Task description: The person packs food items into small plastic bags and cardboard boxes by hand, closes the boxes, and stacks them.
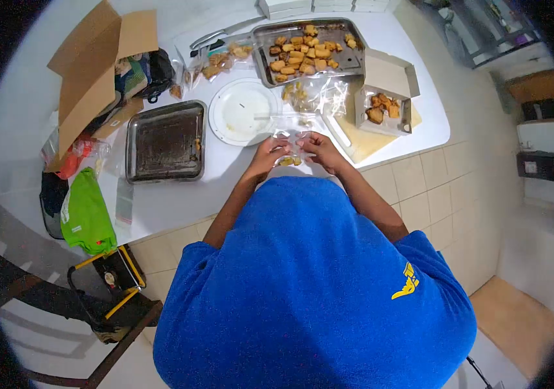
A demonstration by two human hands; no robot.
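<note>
At the table's near edge, a small transparent plastic bag (290, 160) with yellowish pieces at its bottom is held between both hands. My left hand (266, 157) pinches its left side. On the other side, the closed fingers of my right hand (321, 151) grip the bag near its top. Just beyond lie a white round plate (230, 133) with a small dark mark on it and more transparent bags (329, 95), some with yellowish pieces. An open white carton (384, 123) with browned food chunks (384, 107) stands right of my hands, partly on a pale cutting board (371, 146).
A metal tray (264, 61) of browned chunks sits at the back. Left of the plate is a dark, stained tray (165, 142). A knife (228, 30), filled bags (217, 65), an open cardboard box (86, 78) and a green cloth bag (87, 214) lie around the white table (160, 211).
</note>
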